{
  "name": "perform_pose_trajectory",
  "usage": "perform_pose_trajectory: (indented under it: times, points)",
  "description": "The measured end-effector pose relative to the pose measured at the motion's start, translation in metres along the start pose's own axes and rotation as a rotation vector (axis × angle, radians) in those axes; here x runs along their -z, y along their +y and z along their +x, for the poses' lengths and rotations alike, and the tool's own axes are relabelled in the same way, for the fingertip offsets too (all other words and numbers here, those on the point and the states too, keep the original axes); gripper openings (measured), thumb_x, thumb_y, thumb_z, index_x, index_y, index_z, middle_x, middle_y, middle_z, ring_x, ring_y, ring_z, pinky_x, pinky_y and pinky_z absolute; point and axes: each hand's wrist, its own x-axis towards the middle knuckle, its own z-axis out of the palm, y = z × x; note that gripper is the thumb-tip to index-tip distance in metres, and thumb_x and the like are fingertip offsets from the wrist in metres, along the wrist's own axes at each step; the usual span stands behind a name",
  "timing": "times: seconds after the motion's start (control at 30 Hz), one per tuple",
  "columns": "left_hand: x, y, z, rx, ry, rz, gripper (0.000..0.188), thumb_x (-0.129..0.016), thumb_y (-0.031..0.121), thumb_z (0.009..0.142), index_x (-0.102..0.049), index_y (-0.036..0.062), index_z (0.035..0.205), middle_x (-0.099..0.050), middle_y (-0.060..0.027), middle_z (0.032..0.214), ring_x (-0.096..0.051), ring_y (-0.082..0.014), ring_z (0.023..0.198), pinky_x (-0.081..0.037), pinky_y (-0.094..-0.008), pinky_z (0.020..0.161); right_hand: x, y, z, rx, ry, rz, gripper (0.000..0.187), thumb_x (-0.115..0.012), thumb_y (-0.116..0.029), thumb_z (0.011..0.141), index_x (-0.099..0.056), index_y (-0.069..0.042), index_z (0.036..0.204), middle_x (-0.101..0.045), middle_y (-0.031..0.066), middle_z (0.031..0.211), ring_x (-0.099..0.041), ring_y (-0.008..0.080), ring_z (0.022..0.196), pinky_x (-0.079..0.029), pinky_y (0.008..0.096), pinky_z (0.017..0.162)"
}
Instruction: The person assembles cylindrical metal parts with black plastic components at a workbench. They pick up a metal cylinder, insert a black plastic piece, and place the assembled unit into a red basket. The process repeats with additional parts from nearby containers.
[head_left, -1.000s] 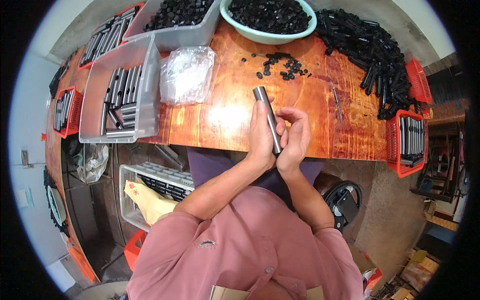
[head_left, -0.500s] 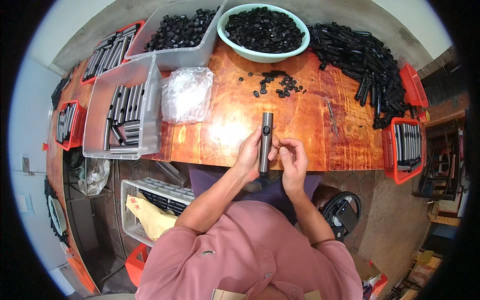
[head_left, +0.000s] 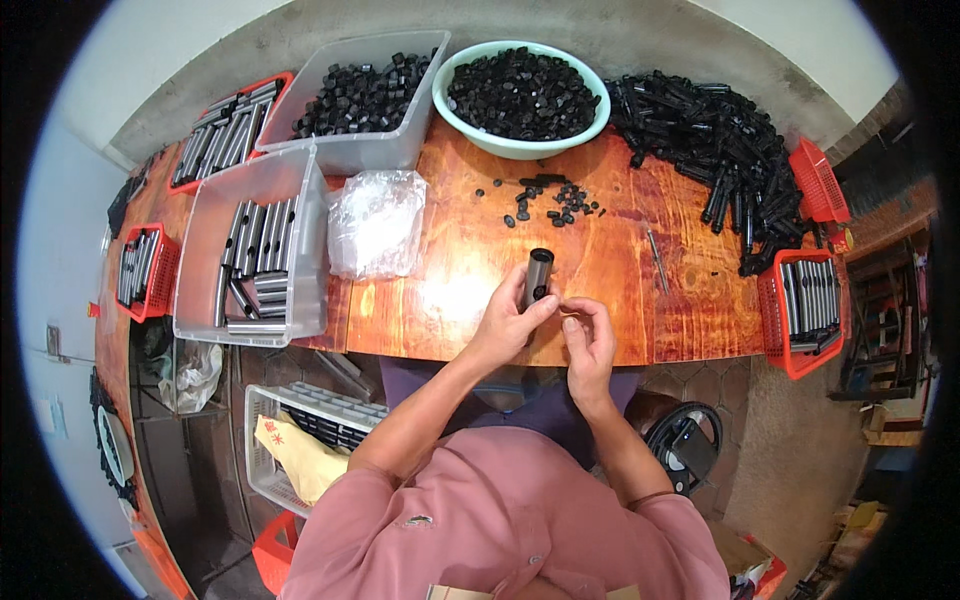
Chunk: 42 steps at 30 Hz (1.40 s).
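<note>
My left hand (head_left: 508, 325) is wrapped round a dark grey metal tube (head_left: 538, 272) above the table's front edge. The tube's hollow upper end tilts toward me, and my thumb presses by the hole in its side. Close beside the tube is my right hand (head_left: 590, 345), thumb and fingers pinched together; whatever they hold is too small to make out. Beyond the hands, small black plastic pieces (head_left: 570, 205) lie scattered on the wooden table (head_left: 465, 240). A thin metal rod (head_left: 657, 262) rests to the right of the tube.
Clear plastic bins (head_left: 310, 250) with tubes and black parts stand at left, beside a clear plastic bag (head_left: 377, 225). A pale green basin (head_left: 520, 150) of black pieces is at the back. Black parts (head_left: 720, 150) heap up at right, near a red basket (head_left: 800, 365) of tubes.
The tube has tipped so its open end shows, and my left thumb has moved onto its side near the hole. My right hand stays pinched close by. The whole view has shifted slightly.
</note>
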Motion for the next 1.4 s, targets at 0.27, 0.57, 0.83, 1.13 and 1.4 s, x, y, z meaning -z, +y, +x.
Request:
perform_pose_trajectory:
  times: [0.27,0.57,0.83,1.13,1.4]
  points:
    - [0.022,-0.035,0.044,-0.235,0.175,0.382,0.022,-0.076,0.003,0.086,-0.055,0.0058,0.091,-0.055,0.0002,0.074,-0.049,-0.0064,0.063,-0.042,-0.0241,0.055,-0.013,-0.025,0.050,0.270,-0.050,-0.221,0.037,-0.070,-0.015,0.088,-0.058,0.001,0.119,-0.058,0.0157,0.117,-0.059,0.0271,0.109,-0.049,0.0356,0.092]
    - [0.022,-0.042,0.053,-0.486,0.217,0.618,0.023,-0.071,0.006,0.081,-0.050,0.0054,0.073,-0.054,-0.0039,0.060,-0.053,-0.0125,0.052,-0.044,-0.0285,0.049,-0.037,-0.017,0.061,0.431,-0.155,-0.389,0.049,-0.075,-0.012,0.077,-0.058,0.001,0.121,-0.055,0.0190,0.125,-0.055,0.0347,0.116,-0.045,0.0417,0.100]
    - [0.022,-0.041,0.057,-0.453,0.230,0.680,0.025,-0.073,0.016,0.081,-0.052,0.0077,0.071,-0.054,-0.0047,0.060,-0.054,-0.0159,0.051,-0.044,-0.0297,0.049,-0.047,-0.006,0.065,0.445,-0.099,-0.365,0.058,-0.074,-0.016,0.079,-0.052,0.002,0.129,-0.052,0.0225,0.132,-0.053,0.0390,0.122,-0.043,0.0446,0.104]
    - [0.025,-0.017,0.058,-0.187,0.275,0.185,0.024,-0.067,0.020,0.097,-0.052,0.0049,0.106,-0.055,-0.0026,0.085,-0.055,-0.0107,0.080,-0.047,-0.0304,0.078,-0.046,0.033,0.045,0.169,-0.116,-0.097,0.053,-0.059,-0.018,0.095,-0.044,0.004,0.140,-0.053,0.0257,0.136,-0.055,0.0371,0.126,-0.042,0.0433,0.108]
    - [0.032,0.042,0.060,-0.519,0.267,0.626,0.050,-0.069,0.027,0.089,-0.053,-0.0003,0.127,-0.054,-0.0172,0.120,-0.052,-0.0293,0.117,-0.040,-0.0401,0.104,-0.035,0.018,0.062,0.135,-0.127,-0.347,0.031,-0.062,-0.016,0.097,-0.055,0.000,0.122,-0.061,0.0138,0.090,-0.061,0.0253,0.081,-0.049,0.0385,0.075]
